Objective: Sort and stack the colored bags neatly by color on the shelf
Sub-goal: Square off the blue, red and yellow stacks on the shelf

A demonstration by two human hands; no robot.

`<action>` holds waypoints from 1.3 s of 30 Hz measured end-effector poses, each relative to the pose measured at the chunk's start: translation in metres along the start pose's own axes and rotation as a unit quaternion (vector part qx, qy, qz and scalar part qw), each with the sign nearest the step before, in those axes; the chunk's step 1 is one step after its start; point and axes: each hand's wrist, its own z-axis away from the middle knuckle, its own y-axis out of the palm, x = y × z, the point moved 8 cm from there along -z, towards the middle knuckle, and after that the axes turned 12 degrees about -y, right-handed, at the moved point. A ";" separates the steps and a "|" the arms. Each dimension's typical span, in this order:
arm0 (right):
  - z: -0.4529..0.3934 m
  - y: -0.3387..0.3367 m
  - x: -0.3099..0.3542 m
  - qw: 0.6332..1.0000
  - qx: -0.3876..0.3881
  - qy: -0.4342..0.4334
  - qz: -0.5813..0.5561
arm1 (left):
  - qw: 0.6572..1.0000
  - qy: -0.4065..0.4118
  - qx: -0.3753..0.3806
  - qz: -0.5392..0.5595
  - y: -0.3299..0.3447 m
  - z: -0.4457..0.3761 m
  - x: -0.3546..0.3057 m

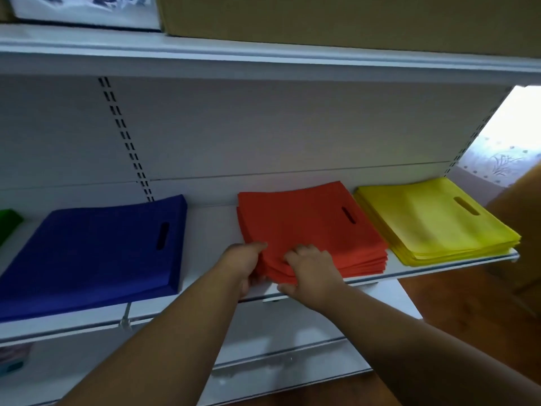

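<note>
A stack of orange-red bags (310, 227) lies in the middle of the white shelf (210, 227). My left hand (244, 266) grips the stack's near left corner, thumb on top and fingers under the edge. My right hand (311, 272) holds the same front corner from the right, fingers curled on top and thumb below. A blue stack (90, 253) lies to the left and a yellow stack (436, 221) to the right. A bit of a green bag (8, 222) shows at the far left edge.
A shelf above carries a cardboard box (351, 19) and a white box (85, 10). A lower shelf (292, 341) sits under my arms. Wooden floor (468, 312) lies to the right.
</note>
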 end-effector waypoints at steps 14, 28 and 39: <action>0.070 -0.031 -0.116 0.913 -0.196 0.337 -0.123 | 0.989 0.005 -0.054 0.141 -0.061 -0.010 -0.014; 0.050 0.007 -0.123 0.518 -0.111 0.264 -0.806 | 0.995 -0.022 -0.099 0.016 -0.066 -0.017 -0.012; -0.010 0.009 -0.163 0.631 -0.025 0.307 -0.712 | 0.989 0.012 -0.126 -0.080 -0.058 -0.041 -0.051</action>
